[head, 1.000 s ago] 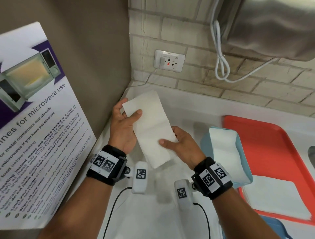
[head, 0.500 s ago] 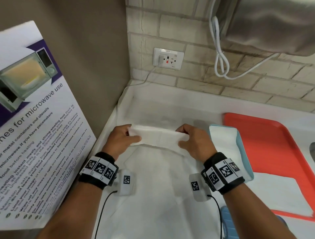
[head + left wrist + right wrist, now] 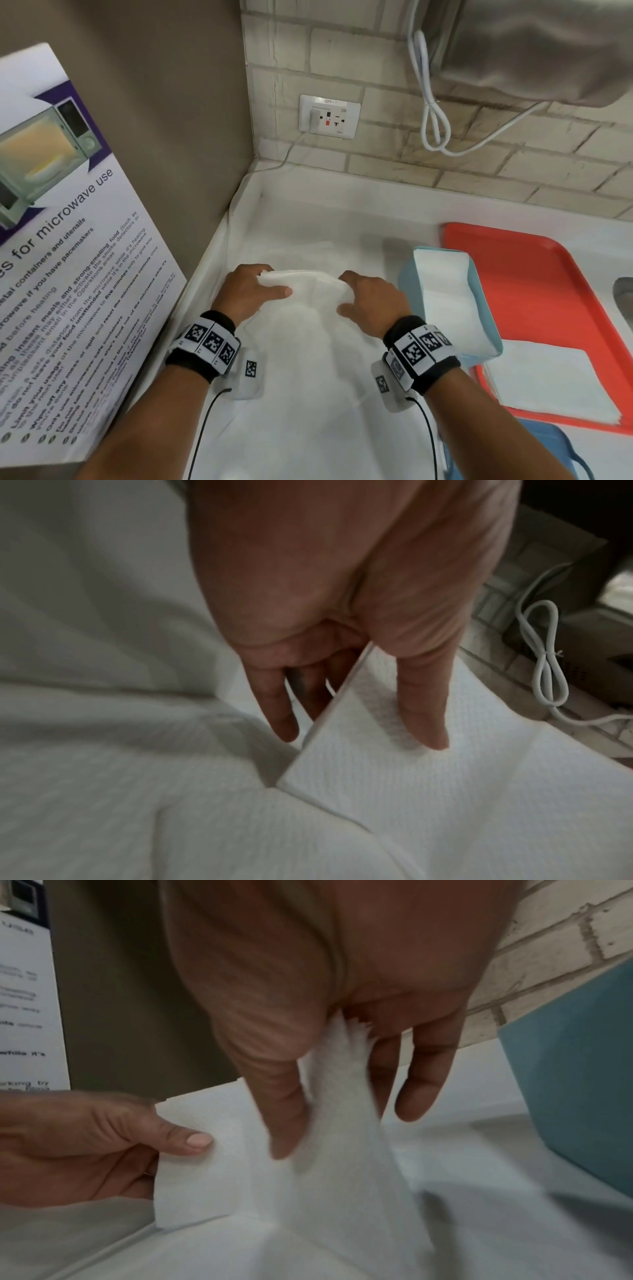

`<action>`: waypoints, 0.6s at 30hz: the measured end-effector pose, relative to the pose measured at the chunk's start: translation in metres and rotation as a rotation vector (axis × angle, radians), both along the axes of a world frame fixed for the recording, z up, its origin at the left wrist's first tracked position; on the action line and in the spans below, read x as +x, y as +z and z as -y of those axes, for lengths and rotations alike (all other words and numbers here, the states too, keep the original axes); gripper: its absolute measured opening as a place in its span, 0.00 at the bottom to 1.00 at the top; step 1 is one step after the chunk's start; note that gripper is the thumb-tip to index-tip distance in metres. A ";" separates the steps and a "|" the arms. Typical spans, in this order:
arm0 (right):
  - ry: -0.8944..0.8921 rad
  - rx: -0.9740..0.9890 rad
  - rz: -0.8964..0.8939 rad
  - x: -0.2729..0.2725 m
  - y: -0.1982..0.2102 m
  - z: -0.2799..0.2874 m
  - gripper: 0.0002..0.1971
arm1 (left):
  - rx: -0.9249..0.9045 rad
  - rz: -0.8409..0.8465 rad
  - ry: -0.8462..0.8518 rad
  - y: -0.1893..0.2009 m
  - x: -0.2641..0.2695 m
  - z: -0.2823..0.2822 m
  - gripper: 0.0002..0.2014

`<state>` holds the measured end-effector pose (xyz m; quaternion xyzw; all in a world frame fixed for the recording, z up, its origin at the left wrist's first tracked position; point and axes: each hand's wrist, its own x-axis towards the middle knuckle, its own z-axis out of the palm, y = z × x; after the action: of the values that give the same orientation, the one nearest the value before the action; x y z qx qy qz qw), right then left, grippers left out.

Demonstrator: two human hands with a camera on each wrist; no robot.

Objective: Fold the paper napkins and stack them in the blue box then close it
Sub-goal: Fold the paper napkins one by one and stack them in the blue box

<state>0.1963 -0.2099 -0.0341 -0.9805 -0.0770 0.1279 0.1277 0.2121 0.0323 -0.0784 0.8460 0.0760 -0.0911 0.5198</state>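
- Nearest to the person, the front stretch of the white desk [image 3: 308,428] carries only the forearms and their cables, which leaves room to work the paper flat.
- Just beyond, the left hand [image 3: 248,294] pinches one end of a paper napkin [image 3: 308,284], thumb on top and fingers beneath, as the left wrist view shows; I judge this keeps that end lined up for the fold.
- The right hand [image 3: 370,301] pinches the other end between thumb and fingers, so the napkin hangs stretched between both hands, low over the middle of the desk, mid-fold by the look of it.
- At the desk's right side, partly on the red tray [image 3: 548,274], stands the blue box [image 3: 479,308], open, with white folded napkins already inside; it sits close to the right hand, likely so each folded piece travels a short way.
- On the tray's near corner lies a flat stack of napkins [image 3: 555,383], waiting.
- At the near right edge, a blue piece [image 3: 555,448], perhaps the lid, though I cannot be sure.
- Furthest back, the brick wall with a socket [image 3: 329,116].
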 end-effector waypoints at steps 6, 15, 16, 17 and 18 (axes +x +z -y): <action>-0.097 0.254 0.018 -0.007 0.012 0.015 0.14 | -0.254 0.059 0.004 0.030 -0.002 0.011 0.16; -0.314 0.816 -0.051 -0.058 0.038 0.083 0.26 | -0.293 0.192 0.053 0.084 0.023 0.106 0.29; -0.360 0.840 -0.030 -0.062 0.039 0.091 0.27 | -0.290 0.180 0.042 0.086 0.027 0.121 0.29; -0.413 0.860 0.004 -0.065 0.040 0.099 0.27 | -0.326 0.134 0.028 0.087 0.031 0.137 0.30; -0.464 0.878 0.041 -0.067 0.039 0.108 0.27 | -0.399 0.057 0.006 0.086 0.034 0.151 0.32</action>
<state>0.1295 -0.3184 0.0047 -0.8279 0.0942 0.0323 0.5520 0.2462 -0.1189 0.0080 0.7281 0.0442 -0.0788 0.6795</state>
